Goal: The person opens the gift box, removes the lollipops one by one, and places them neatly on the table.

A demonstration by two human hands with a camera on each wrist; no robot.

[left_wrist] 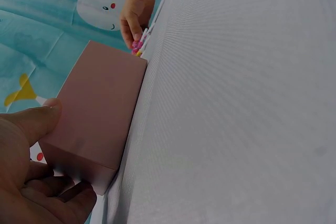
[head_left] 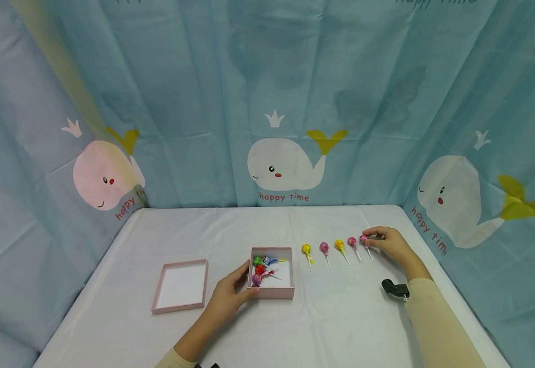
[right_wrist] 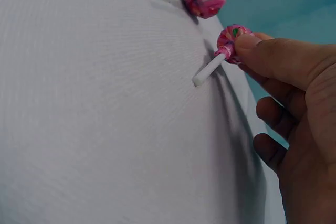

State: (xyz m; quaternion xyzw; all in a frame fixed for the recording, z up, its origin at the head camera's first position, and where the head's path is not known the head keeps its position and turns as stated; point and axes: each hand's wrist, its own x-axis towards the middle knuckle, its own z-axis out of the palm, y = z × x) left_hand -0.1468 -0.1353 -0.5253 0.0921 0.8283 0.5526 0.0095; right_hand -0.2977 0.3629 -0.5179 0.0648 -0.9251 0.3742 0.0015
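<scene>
The right hand [head_left: 389, 244] pinches a pink lollipop [right_wrist: 223, 52], stick [right_wrist: 209, 71] slanting nearward, slightly right; the left hand [head_left: 227, 295] grips a box [head_left: 274, 293].

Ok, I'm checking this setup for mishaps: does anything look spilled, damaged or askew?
Nothing looks spilled or damaged. The lollipops in the pink box lie jumbled, unlike the spaced row beside it; the lid lies slightly turned relative to the box.

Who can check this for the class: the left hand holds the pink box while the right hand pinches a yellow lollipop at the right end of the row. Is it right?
Not quite: the pinched lollipop is pink, as the right wrist view shows. The left hand holds the pink box while the right hand pinches a pink lollipop at the right end of the row.
</scene>
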